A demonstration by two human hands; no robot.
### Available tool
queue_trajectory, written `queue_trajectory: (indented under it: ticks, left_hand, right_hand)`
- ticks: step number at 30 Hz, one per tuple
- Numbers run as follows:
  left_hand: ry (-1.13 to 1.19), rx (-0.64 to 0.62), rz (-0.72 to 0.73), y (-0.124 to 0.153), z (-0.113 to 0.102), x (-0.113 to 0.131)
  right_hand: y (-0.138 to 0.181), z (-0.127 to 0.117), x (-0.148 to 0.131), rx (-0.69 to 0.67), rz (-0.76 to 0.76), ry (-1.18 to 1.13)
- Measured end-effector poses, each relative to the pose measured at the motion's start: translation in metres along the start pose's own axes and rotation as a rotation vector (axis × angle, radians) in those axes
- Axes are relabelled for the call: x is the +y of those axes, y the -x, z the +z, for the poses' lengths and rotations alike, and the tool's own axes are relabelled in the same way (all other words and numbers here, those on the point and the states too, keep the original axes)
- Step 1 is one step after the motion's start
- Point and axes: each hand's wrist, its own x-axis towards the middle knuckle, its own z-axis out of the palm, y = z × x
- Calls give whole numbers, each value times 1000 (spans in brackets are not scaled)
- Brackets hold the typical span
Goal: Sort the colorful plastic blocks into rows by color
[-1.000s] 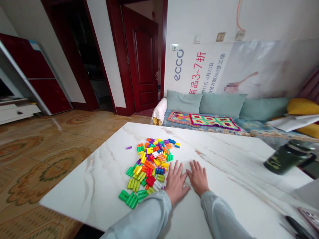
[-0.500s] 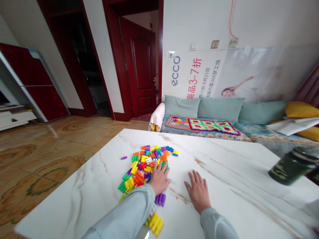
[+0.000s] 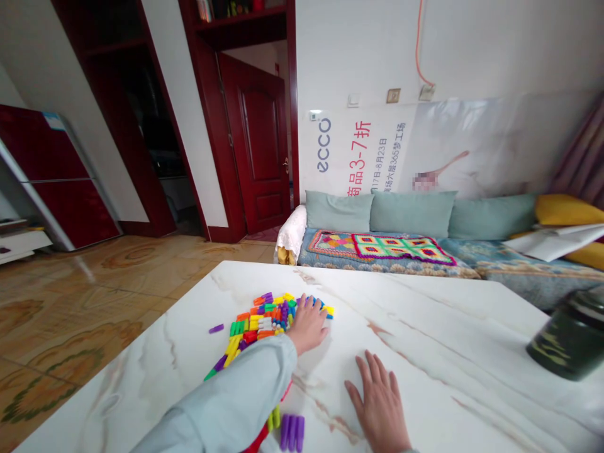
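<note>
A broad stretch of open marble is being left across the middle and right of the table, between the right hand, lying flat at lower centre, and the dark jar at the right edge. Left of centre, passage is being blocked by the pile of blocks. The left hand is being pressed on its far right side, and the sleeve is covering its near part. A lone purple block is lying just left of the pile. Purple blocks, seemingly loose, are being cut off at the bottom edge.
</note>
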Motion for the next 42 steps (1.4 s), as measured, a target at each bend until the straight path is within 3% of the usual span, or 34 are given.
queue_trajectory:
  ticks: [4, 9, 24, 28, 33, 36, 39, 42]
  left_hand:
    - [85, -45, -109, -35, 28, -9]
    - [128, -99, -192, -29, 47, -25]
    - [92, -144, -67, 48, 8, -81]
    - [77, -118, -52, 34, 4, -66]
    - [145, -103, 41, -12, 29, -10]
    - [138, -142, 33, -26, 42, 9]
    - [124, -146, 7, -18, 43, 1]
    - [105, -161, -13, 6, 29, -26]
  right_hand:
    - [-2, 6, 5, 13, 1, -30]
    - [-2, 4, 4, 17, 3, -51]
    - [-1, -10, -5, -54, 0, 34]
    - [0, -9, -5, -54, 1, 56]
    - [0, -8, -4, -35, 1, 61]
    - [0, -12, -4, -47, -5, 54]
    - [-1, -17, -5, -69, -2, 53]
    - [-1, -21, -8, -89, 3, 57]
